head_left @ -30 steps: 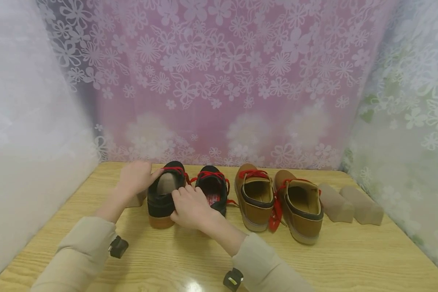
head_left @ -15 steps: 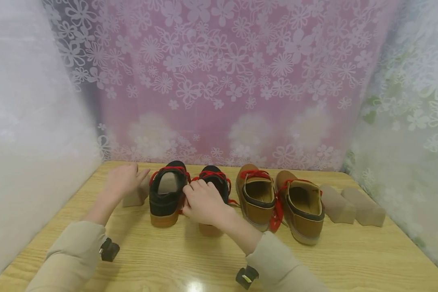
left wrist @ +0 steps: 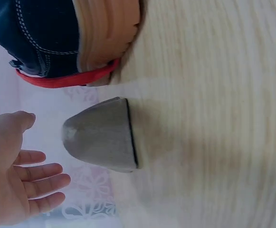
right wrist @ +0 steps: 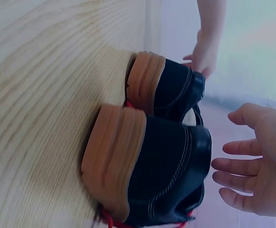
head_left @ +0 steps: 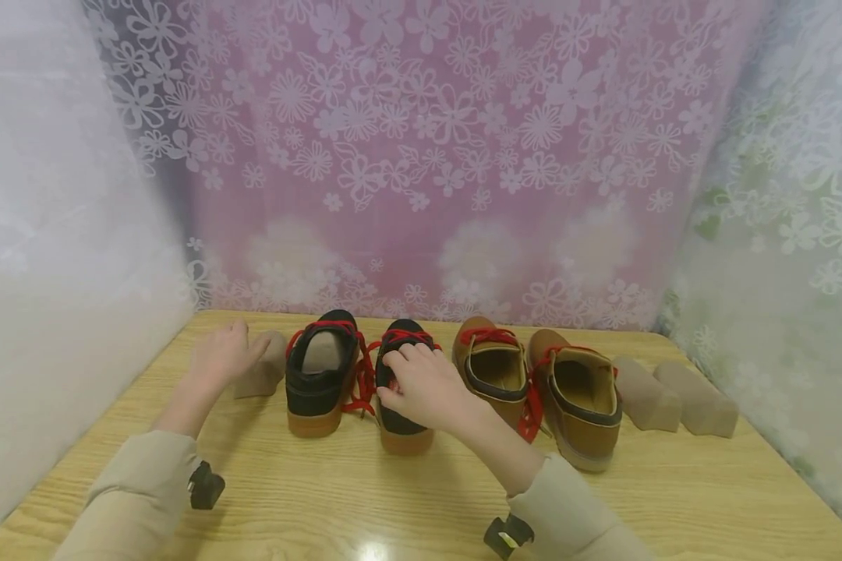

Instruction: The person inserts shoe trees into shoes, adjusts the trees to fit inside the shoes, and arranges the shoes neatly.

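My left hand [head_left: 221,354] hovers with fingers spread beside a beige, round-topped shoe insert [left wrist: 102,135] standing on the table. Just right of that insert is a black shoe [head_left: 313,397] with a tan sole and red laces; a similar beige piece [head_left: 323,352] sits inside its opening. Over the second black shoe [head_left: 403,425] is my right hand [head_left: 431,386], covering part of its opening. The right wrist view shows those fingers loosely bent and apart from the shoe's heel collar [right wrist: 202,152], holding nothing.
Two brown shoes with red laces, one [head_left: 487,397] beside the other [head_left: 582,425], stand to the right. Further right lie two more beige inserts [head_left: 645,393]. A pink flowered curtain [head_left: 421,156] closes the back of the wooden table [head_left: 309,499].
My left hand has left the first black shoe and moved left to the insert. My right hand has shifted right from between the black shoes to over the second one.
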Motion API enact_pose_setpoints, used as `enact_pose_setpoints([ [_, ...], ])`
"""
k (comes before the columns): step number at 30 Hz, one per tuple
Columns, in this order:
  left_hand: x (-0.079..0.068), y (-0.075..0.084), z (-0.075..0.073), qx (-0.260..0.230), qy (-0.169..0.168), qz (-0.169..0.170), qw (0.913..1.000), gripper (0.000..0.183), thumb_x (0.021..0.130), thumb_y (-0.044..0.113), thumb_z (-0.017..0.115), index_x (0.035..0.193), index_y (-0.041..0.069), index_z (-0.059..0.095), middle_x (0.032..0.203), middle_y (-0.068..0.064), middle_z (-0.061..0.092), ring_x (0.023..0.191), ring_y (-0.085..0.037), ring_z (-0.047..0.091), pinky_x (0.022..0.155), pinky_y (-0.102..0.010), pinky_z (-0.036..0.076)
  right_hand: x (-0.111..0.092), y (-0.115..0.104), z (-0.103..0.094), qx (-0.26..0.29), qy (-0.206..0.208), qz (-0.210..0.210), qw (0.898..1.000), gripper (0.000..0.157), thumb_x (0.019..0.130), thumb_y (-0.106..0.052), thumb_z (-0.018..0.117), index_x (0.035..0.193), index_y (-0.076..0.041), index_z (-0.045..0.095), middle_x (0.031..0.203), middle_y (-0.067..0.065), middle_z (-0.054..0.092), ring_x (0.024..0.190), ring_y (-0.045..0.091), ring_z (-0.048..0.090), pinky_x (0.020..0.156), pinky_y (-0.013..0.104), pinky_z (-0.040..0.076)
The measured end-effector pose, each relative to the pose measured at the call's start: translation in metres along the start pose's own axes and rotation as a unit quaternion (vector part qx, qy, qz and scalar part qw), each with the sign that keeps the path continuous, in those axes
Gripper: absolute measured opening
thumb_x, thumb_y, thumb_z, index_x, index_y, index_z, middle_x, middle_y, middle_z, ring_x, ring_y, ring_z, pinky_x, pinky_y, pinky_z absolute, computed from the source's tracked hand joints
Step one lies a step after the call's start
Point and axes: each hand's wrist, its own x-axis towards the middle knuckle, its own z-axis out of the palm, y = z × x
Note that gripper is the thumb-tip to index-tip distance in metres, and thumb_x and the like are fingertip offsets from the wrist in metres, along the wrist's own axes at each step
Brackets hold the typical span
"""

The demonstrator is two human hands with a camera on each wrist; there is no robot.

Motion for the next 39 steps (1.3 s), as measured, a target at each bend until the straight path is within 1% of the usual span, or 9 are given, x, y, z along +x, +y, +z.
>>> enact_pose_setpoints([
  [4, -0.001, -0.003, 0.005, -0.022, -0.025, -0.009, 0.9994, 0.062, 0.095, 0.040, 0.042, 0.119, -0.018, 0.043, 0.116, -0.038, 0.048, 0.102, -0.052, 0.049, 0.079, -0.057, 0.042, -0.006, 0.009, -0.001, 0.025, -0.008, 0.014, 1.000, 0.046, 0.087, -0.044, 0.059, 0.119, -0.010, 0.058, 0.113, 0.006, 0.059, 0.102, 0.024, 0.055, 0.084, 0.039, 0.045],
  [9, -0.002, -0.006, 0.012, -0.040, -0.057, -0.029, 0.9972, 0.069, 0.091, 0.041, 0.050, 0.122, -0.020, 0.038, 0.118, -0.039, 0.044, 0.107, -0.053, 0.045, 0.084, -0.058, 0.040, -0.012, 0.020, 0.000, 0.034, -0.015, 0.029, 0.999, 0.054, 0.085, -0.051, 0.060, 0.118, -0.010, 0.058, 0.110, 0.005, 0.059, 0.098, 0.024, 0.056, 0.081, 0.039, 0.046],
  [15, -0.004, -0.007, 0.018, -0.043, -0.068, -0.046, 0.9957, 0.067, 0.086, 0.040, 0.058, 0.113, -0.019, 0.043, 0.108, -0.037, 0.049, 0.100, -0.051, 0.049, 0.078, -0.057, 0.043, -0.019, 0.027, 0.003, 0.038, -0.026, 0.048, 0.998, 0.063, 0.079, -0.057, 0.062, 0.119, -0.008, 0.058, 0.109, 0.006, 0.059, 0.101, 0.023, 0.055, 0.081, 0.039, 0.046],
  [19, -0.005, -0.006, 0.022, -0.050, -0.075, -0.052, 0.9945, 0.071, 0.083, 0.042, 0.060, 0.117, -0.018, 0.041, 0.109, -0.037, 0.049, 0.100, -0.051, 0.049, 0.077, -0.057, 0.043, -0.023, 0.030, 0.005, 0.037, -0.034, 0.056, 0.997, 0.067, 0.078, -0.058, 0.063, 0.121, -0.007, 0.057, 0.113, 0.007, 0.058, 0.103, 0.024, 0.054, 0.080, 0.038, 0.047],
  [24, -0.007, -0.006, 0.026, -0.061, -0.084, -0.053, 0.9932, 0.070, 0.079, 0.041, 0.064, 0.114, -0.015, 0.042, 0.110, -0.036, 0.049, 0.102, -0.051, 0.049, 0.078, -0.058, 0.042, -0.026, 0.034, 0.008, 0.039, -0.050, 0.063, 0.996, 0.066, 0.077, -0.058, 0.065, 0.118, -0.007, 0.057, 0.102, 0.004, 0.057, 0.091, 0.021, 0.053, 0.070, 0.034, 0.045],
  [29, -0.008, -0.005, 0.027, -0.060, -0.082, -0.047, 0.9937, 0.073, 0.079, 0.039, 0.066, 0.116, -0.018, 0.040, 0.113, -0.038, 0.046, 0.105, -0.052, 0.047, 0.079, -0.059, 0.041, -0.028, 0.035, 0.010, 0.047, -0.056, 0.070, 0.995, 0.064, 0.076, -0.056, 0.067, 0.115, -0.006, 0.058, 0.091, 0.000, 0.053, 0.085, 0.019, 0.051, 0.067, 0.032, 0.044],
  [32, -0.008, -0.005, 0.028, -0.063, -0.074, -0.044, 0.9943, 0.070, 0.077, 0.037, 0.069, 0.112, -0.018, 0.042, 0.108, -0.036, 0.049, 0.101, -0.051, 0.049, 0.078, -0.058, 0.042, -0.028, 0.036, 0.011, 0.048, -0.061, 0.070, 0.995, 0.064, 0.076, -0.054, 0.067, 0.117, -0.005, 0.057, 0.096, 0.003, 0.054, 0.088, 0.020, 0.052, 0.070, 0.034, 0.045],
  [36, -0.008, -0.004, 0.029, -0.074, -0.061, -0.045, 0.9944, 0.059, 0.074, 0.033, 0.073, 0.101, -0.014, 0.050, 0.095, -0.028, 0.054, 0.090, -0.045, 0.055, 0.072, -0.055, 0.044, -0.029, 0.037, 0.013, 0.044, -0.068, 0.070, 0.994, 0.064, 0.076, -0.054, 0.068, 0.117, -0.006, 0.057, 0.103, 0.006, 0.056, 0.093, 0.022, 0.053, 0.074, 0.036, 0.047],
  [39, -0.009, -0.003, 0.030, -0.081, -0.059, -0.050, 0.9937, 0.055, 0.073, 0.032, 0.073, 0.097, -0.013, 0.052, 0.091, -0.026, 0.055, 0.087, -0.044, 0.056, 0.070, -0.053, 0.045, -0.029, 0.037, 0.014, 0.041, -0.071, 0.072, 0.994, 0.063, 0.076, -0.053, 0.069, 0.116, -0.006, 0.057, 0.103, 0.005, 0.057, 0.093, 0.022, 0.053, 0.073, 0.036, 0.047],
])
